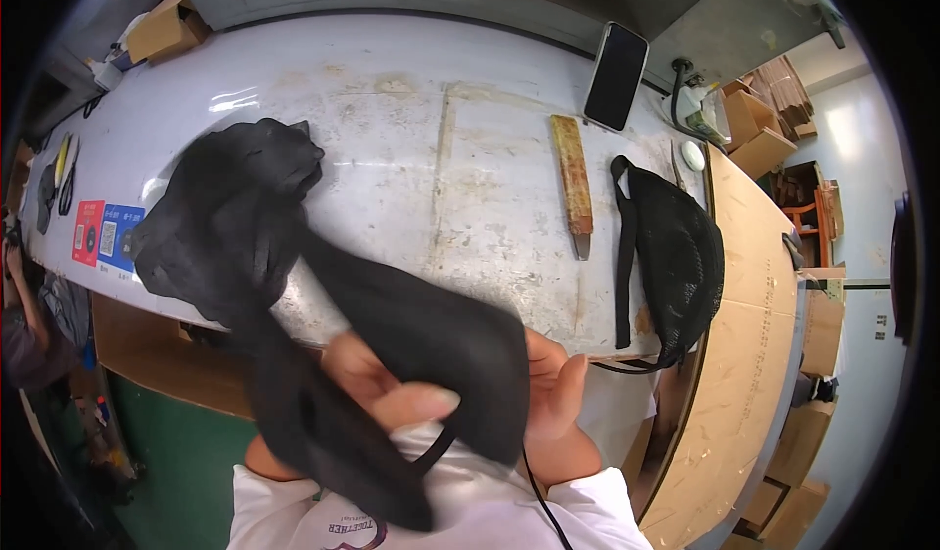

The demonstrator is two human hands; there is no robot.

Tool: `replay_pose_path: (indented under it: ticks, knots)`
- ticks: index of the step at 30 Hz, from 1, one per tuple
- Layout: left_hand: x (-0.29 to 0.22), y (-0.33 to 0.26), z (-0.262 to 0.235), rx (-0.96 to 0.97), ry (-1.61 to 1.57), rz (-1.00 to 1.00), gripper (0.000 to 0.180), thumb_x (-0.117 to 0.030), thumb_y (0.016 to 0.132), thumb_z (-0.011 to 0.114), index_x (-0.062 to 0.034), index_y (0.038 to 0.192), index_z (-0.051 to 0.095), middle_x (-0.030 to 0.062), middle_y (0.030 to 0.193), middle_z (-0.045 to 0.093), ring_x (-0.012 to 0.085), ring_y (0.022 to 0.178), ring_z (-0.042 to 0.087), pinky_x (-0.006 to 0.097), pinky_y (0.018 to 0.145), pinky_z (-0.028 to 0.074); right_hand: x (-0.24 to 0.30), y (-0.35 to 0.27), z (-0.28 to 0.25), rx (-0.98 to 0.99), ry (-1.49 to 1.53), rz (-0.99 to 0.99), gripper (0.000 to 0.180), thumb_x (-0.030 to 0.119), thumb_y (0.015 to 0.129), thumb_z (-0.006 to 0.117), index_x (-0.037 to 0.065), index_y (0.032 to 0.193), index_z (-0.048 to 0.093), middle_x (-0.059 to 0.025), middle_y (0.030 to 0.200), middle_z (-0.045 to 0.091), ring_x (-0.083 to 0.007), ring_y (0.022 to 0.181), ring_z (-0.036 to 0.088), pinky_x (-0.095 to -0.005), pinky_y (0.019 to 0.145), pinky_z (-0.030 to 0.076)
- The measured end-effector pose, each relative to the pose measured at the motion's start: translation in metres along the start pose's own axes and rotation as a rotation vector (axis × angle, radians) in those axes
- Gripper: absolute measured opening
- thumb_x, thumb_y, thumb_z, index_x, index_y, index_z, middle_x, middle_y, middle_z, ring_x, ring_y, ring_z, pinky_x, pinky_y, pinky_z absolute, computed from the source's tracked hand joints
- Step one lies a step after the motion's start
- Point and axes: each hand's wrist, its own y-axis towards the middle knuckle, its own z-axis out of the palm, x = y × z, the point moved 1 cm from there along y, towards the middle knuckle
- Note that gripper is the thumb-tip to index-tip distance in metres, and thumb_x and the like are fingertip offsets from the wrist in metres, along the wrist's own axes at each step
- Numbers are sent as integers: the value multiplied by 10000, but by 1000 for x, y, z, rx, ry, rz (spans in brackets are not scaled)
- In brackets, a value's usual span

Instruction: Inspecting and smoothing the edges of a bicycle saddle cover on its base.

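Left hand (367,379) clamped on blurred black cloth (421,325), its far end bunched on the counter (392,188), right hand (556,398) at the cloth's right edge, grip unclear, black bag (681,266) farther right

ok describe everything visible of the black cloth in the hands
The black cloth is soft-looking and partly blurred. Its crumpled bulk sits on the left of the white table; two broad strips appear to trail from it, one ending over the white shirt. The left hand is between the strips, its thumb apparently against one; the right hand is at that strip's right edge.
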Motion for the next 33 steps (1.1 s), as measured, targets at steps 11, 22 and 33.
replay_pose_path:
  ticks: [11, 22, 33]
  knots:
    - [31, 4, -8, -590, 322, 50, 566, -470, 1043, 242, 1, 1166, 532, 142, 906, 663, 216, 791, 641, 323, 721, 533, -20, 2, 7, 269, 7, 275, 381, 353, 1016, 512, -13, 976, 613, -62, 790, 625, -113, 676, 583, -256, 595, 452]
    - [44, -2, -5, -656, 53, 104, 724, -655, 982, 212, -3, 1065, 515, 74, 841, 567, 167, 768, 573, 306, 722, 479, 3, 16, 18, 96, -687, -292, 190, 94, 912, 648, 16, 747, 595, -67, 598, 538, -146, 513, 510, -282, 491, 386]
    - [57, 1, 22, -851, -274, 222, 722, -713, 874, 517, -55, 1171, 489, -20, 837, 491, 135, 797, 493, 311, 792, 389, 18, 38, 31, -125, -1000, -698, 131, 43, 891, 675, 11, 825, 567, -97, 580, 571, -167, 460, 561, -281, 438, 407]
